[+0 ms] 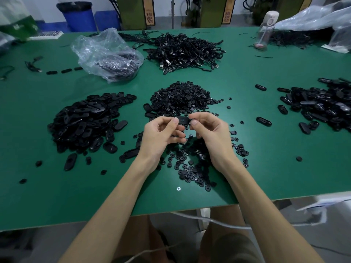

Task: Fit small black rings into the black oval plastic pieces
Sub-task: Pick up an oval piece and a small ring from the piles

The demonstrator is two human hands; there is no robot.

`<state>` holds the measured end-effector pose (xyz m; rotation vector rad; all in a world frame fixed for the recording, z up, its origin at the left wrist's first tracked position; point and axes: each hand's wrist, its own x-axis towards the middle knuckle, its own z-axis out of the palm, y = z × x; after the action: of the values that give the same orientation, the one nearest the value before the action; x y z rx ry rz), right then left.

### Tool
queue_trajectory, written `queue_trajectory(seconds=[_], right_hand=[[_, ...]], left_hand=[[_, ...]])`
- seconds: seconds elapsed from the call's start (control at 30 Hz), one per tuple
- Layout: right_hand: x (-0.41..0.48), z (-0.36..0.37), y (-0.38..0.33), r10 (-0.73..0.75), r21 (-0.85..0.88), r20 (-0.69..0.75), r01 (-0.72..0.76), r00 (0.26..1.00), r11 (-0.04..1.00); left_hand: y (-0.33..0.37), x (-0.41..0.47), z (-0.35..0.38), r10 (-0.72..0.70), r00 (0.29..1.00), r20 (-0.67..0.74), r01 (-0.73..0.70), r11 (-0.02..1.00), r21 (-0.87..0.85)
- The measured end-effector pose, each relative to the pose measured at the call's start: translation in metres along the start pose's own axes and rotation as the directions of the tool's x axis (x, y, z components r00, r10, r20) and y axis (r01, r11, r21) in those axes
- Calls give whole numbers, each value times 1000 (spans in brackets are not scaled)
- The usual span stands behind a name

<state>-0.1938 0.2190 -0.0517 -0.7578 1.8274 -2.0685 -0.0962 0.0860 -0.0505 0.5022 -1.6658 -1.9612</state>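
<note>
A: Left hand (161, 135) and right hand (209, 133) each pinch an end of one oval piece (183, 120), just above the green surface (266, 149)!
B: Rings pile (180, 97) right behind it, heap of ovals (87, 120) off left

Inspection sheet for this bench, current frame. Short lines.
Surface: green table, one screw head near the front edge.
Job's things: oval piece in hand; ring pile centre; left oval pile; right oval pile.
Clutter: plastic bag, water bottle.
Grippers: left hand and right hand both pinch the oval piece.
Cables: black cable heap at back; white cable below the table edge.
Surroundings: blue bin behind the table.
</note>
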Motion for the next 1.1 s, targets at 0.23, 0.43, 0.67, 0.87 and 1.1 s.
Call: queue_trajectory(seconds=[0.23,0.43,0.67,0.87,1.1], right_hand=[[-1,1,-2,-2,29,26,1,1000,1000],[-2,3,-3,-28,15,8,28,1000,1000],[-1,4,-2,-38,-80,-31,35,999,996],[-1,6,-2,-67,-151,-57,57,996,987],[-5,8,-4,-106,-280,-63,84,992,956]], left_hand=[[1,-1,0,-1,1000,0,1,1000,-4],[2,0,1,-18,999,26,18,1000,1],[3,-1,3,-12,999,43,10,999,31],[3,-3,5,24,996,81,-29,998,63],[-1,-4,7,64,991,116,-77,990,117]])
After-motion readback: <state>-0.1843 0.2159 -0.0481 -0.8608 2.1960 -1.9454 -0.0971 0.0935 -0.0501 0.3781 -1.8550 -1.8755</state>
